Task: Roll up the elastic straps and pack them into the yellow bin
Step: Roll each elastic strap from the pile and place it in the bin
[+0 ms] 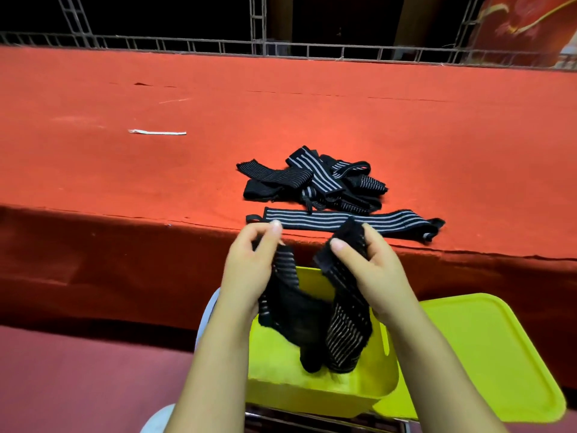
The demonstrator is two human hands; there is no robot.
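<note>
From your head camera, both of your hands are raised over the open yellow plastic bin [321, 392], which sits below the near edge of the red cloth-covered table [187, 167]. Your left hand [249, 260] pinches one end of a black elastic strap with thin grey stripes [346, 326], thumb and fingers curled around the fabric. Your right hand [371, 267] grips the other end of that same strap, thumb pressed on top and fingers wrapped beneath. The strap sags between your hands in a loose U, and its lowest folds hang down inside the bin.

On the table just beyond your hands, a second black strap with grey stripes [343, 221] lies flat and stretched out along the table's near edge. Behind it, touching or nearly so, a tangled pile of black striped straps [312, 182] rests on the red cloth. A flat yellow plastic lid [487, 354] lies just beside the bin on your right. Well apart, to the far left on the table, a thin white strip [157, 132] lies by itself.
</note>
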